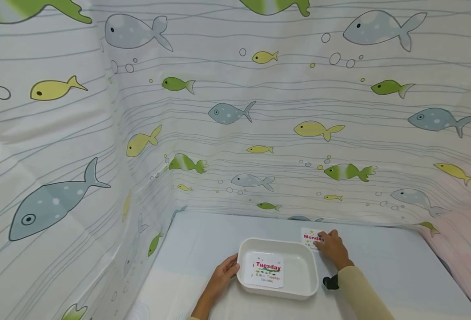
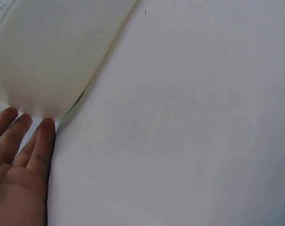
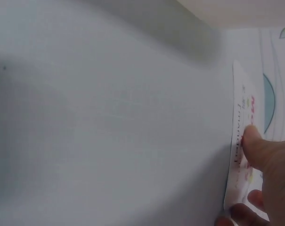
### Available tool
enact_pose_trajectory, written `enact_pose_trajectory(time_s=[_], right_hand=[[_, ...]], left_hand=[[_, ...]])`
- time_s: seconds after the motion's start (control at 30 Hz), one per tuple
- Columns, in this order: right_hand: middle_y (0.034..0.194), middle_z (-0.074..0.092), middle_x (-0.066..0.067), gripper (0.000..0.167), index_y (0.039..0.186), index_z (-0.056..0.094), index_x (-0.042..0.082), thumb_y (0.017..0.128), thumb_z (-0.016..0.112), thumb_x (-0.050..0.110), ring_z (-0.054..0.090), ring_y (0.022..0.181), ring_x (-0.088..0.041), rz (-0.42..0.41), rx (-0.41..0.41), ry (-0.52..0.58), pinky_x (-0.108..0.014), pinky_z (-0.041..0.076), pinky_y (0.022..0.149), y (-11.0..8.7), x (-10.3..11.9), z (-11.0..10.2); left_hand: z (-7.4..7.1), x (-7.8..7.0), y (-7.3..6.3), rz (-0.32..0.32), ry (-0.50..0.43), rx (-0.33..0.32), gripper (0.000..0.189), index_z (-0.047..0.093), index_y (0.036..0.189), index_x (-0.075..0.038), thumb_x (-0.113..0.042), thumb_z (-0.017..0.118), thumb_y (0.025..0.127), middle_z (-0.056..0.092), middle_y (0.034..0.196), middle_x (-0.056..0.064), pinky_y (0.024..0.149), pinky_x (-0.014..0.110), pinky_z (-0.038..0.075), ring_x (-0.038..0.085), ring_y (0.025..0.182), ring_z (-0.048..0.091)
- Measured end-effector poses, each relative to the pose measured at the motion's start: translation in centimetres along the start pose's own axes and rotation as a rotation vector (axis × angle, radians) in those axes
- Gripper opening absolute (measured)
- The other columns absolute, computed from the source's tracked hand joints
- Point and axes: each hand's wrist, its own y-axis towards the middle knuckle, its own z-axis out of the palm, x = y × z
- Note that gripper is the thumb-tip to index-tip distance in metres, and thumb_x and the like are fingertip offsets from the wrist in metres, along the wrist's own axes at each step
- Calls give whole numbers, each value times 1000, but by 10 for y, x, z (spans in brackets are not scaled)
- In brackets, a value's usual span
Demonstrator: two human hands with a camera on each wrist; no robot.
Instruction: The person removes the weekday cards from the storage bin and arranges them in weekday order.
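A white rectangular tray (image 1: 305, 291) stands near the front of the table with a "Tuesday" card (image 1: 273, 282) lying in its left part. At the tray's left end, my left hand (image 1: 221, 275) rests its fingertips on the outer wall. The left wrist view shows those fingers (image 2: 41, 146) nearly straight against the tray (image 2: 52, 52). Behind the tray's right corner, my right hand (image 1: 334, 250) holds a white "Monday" card (image 1: 307, 244) by its right side. Seen from the right wrist, the thumb (image 3: 253, 146) lies on the printed face of the card (image 3: 239, 113), with fingers curled at its edge.
A small black object (image 1: 330, 282) sits beside the right wrist, right of the tray. A pale cloth covers the table (image 1: 203, 231). Fish-printed sheets (image 1: 219, 146) hang behind and to the left, and a pinkish sheet (image 1: 465, 235) rises on the right.
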Motion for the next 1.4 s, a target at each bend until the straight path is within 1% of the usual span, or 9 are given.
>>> enact_pose_trajectory(time_s=[0.23, 0.4, 0.53, 0.63, 0.83, 0.93, 1.1, 1.3, 1.4], right_hand=[[122, 47, -28, 48, 132, 59, 1, 94, 69, 28, 51, 101, -39, -25, 18, -22, -62, 53, 90, 8, 7, -1], [123, 50, -27, 47, 130, 60, 1, 93, 69, 29, 53, 100, -40, 0, 42, 4, -67, 49, 95, 10, -1, -2], [123, 51, -26, 46, 130, 61, 1, 95, 66, 30, 54, 99, -38, -4, 60, 14, -66, 48, 96, 10, -8, -2], [123, 50, -27, 44, 128, 60, -1, 97, 63, 29, 55, 98, -38, -13, 54, 28, -64, 49, 96, 11, -11, -3], [122, 51, -31, 37, 121, 59, -3, 98, 60, 27, 56, 102, -39, -44, 5, 76, -64, 47, 98, 8, -9, -13], [120, 56, -28, 38, 121, 60, -2, 98, 60, 28, 59, 102, -36, -74, 0, 68, -60, 50, 96, 5, -5, -17], [112, 65, -22, 44, 125, 59, -4, 97, 62, 30, 63, 99, -34, -146, 9, 102, -54, 54, 85, 3, 4, -25], [109, 67, -19, 46, 128, 58, -2, 98, 61, 33, 64, 93, -29, -186, 42, 118, -51, 57, 81, 4, 15, -32], [107, 68, -17, 45, 128, 58, -1, 98, 62, 33, 64, 90, -26, -210, 49, 129, -50, 57, 80, 4, 23, -37]], left_hand=[[-2, 0, 4, 25, 3, -29, 53, 42, 149, -2, -28, 52, 104, 46, 152, 20, 108, 32, 48, 35, 141, 45], [4, 3, 6, 2, -6, -25, 54, 42, 149, -2, -28, 53, 104, 45, 153, 20, 106, 32, 49, 36, 141, 45], [7, 5, 3, -2, -29, -16, 54, 41, 149, -1, -26, 53, 104, 43, 153, 21, 100, 25, 52, 38, 141, 44], [7, 5, 3, 8, -43, -11, 53, 41, 149, -1, -23, 54, 103, 43, 154, 22, 96, 21, 52, 38, 141, 44], [7, 3, 4, 38, -15, -16, 53, 40, 149, -1, -24, 54, 103, 41, 154, 25, 93, 23, 53, 39, 137, 49], [7, 3, 3, 22, -21, -20, 53, 41, 149, -2, -24, 55, 102, 43, 154, 23, 94, 22, 52, 37, 137, 49], [6, 3, 2, 10, -16, -27, 54, 42, 148, -2, -26, 56, 102, 44, 153, 22, 94, 21, 51, 37, 138, 49], [6, 1, 1, 18, -33, -21, 52, 41, 147, -1, -23, 55, 102, 43, 153, 24, 97, 22, 50, 39, 139, 47], [7, 1, 2, 25, -34, -25, 52, 41, 147, 0, -22, 55, 102, 42, 153, 26, 102, 27, 50, 40, 139, 46]])
